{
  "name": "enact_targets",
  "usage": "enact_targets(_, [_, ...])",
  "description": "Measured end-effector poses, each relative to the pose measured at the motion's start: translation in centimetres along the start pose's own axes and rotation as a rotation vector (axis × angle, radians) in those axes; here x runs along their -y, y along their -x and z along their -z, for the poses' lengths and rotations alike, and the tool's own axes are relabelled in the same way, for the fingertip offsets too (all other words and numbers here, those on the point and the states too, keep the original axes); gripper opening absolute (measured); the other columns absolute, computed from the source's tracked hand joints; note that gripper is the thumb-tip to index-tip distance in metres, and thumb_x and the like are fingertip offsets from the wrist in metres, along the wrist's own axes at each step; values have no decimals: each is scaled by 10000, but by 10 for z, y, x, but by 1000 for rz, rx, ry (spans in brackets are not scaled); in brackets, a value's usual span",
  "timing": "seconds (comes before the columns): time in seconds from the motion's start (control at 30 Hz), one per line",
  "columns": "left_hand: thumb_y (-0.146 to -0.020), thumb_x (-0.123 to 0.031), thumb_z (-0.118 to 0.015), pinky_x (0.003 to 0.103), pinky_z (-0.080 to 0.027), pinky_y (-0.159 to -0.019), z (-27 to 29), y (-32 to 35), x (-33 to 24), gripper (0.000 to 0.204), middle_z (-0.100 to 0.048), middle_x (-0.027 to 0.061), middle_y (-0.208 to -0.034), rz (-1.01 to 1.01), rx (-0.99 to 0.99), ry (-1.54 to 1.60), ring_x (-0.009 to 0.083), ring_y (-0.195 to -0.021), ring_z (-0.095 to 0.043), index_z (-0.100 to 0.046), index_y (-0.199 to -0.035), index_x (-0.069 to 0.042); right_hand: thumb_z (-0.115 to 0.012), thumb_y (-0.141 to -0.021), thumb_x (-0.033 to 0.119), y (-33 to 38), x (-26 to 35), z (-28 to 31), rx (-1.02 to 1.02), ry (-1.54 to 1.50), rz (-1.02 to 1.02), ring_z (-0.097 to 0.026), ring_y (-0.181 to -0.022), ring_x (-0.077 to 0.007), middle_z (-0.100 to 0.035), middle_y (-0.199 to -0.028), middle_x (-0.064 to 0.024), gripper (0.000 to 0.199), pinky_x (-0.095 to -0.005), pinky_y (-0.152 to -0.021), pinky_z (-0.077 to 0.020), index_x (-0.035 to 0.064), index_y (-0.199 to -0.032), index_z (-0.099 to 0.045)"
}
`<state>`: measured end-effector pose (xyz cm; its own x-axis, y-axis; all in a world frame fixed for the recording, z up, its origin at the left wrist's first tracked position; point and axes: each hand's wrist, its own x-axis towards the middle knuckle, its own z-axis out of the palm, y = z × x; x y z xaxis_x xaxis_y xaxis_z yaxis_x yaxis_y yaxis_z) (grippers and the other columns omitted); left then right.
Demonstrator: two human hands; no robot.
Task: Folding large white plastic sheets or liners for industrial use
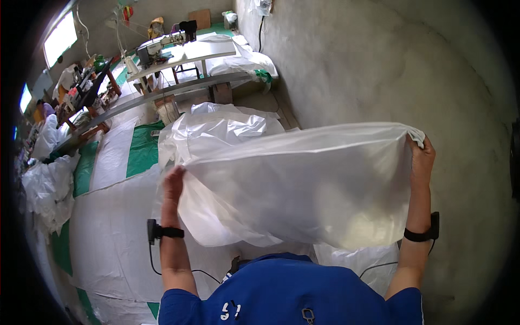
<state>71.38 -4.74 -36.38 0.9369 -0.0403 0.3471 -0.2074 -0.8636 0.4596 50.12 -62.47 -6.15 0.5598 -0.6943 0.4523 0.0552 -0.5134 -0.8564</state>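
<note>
Left hand: the left hand (173,181) is raised, fingers closed on the left edge of the bag (303,184), a black wristband (165,232) on the wrist.
Right hand: the right hand (422,157) grips the bag's upper right corner, arm lifted high.
Bag: thin, translucent white plastic, stretched wide between both hands in front of the chest.
Behind: a heap of white plastic (216,127) on the floor.
Floor: white woven sheets (108,238) over green ones.
Far: a sewing table (184,54) by the wall.
</note>
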Motion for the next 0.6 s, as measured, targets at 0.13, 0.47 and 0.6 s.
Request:
enact_targets(0.13, [-875,-79,-551,389,-479,-848,183,-19,-8,209,-653,161,-1029,-89,-469,-133,326,-970,-615,-649,-1058,-53,-638,-839,40,-7,7,-39,120,-334,21,-584,-851,-97,-651,-914,-23,128,-255,-809,-456,42,-963,-669])
enact_targets(0.47, [-817,-297,-657,388,-483,-728,65,324,5,244,-667,112,-905,123,1132,54,328,-809,-622,-658,-952,-94,-599,-777,-102,31,-69,-94,538,-284,34,-590,-863,-120,-647,-901,-29,214,-265,-806,-480,36,-929,-659])
enact_targets(0.6, [-824,-212,-657,369,-492,-700,32,317,-5,198,-642,158,-847,281,601,389,335,-793,-618,-620,-956,-69,-583,-803,46,13,49,-59,594,-167,614,-572,-855,-180,-619,-876,-78,85,-300,-815,-438,-2,-867,-613])
